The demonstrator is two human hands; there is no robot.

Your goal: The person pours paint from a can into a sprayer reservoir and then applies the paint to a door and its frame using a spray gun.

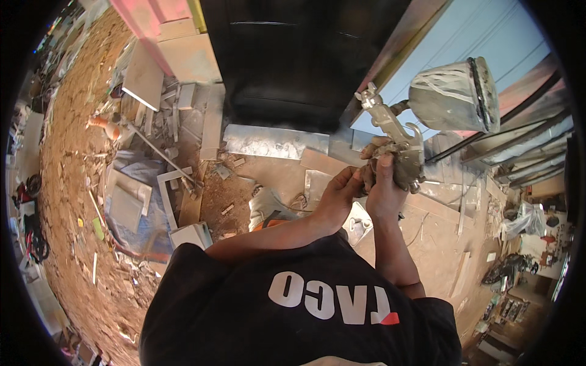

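While the right hand [387,192] holds a spray gun [390,124] with a big cup [442,104], the left hand [337,194] is close by; I can't tell if that one pinches.

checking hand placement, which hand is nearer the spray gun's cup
The right hand, thumb pointing up; the left hand sits farther left of the cup.

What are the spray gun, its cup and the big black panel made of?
Spray gun: likely metal, dull grey, with hard, cast-looking curves and smudges. Cup: perhaps cloudy plastic, since it looks greyish and half see-through with pale streaks. Black panel: smooth, shiny, with thin bright reflections; maybe painted wood or metal.
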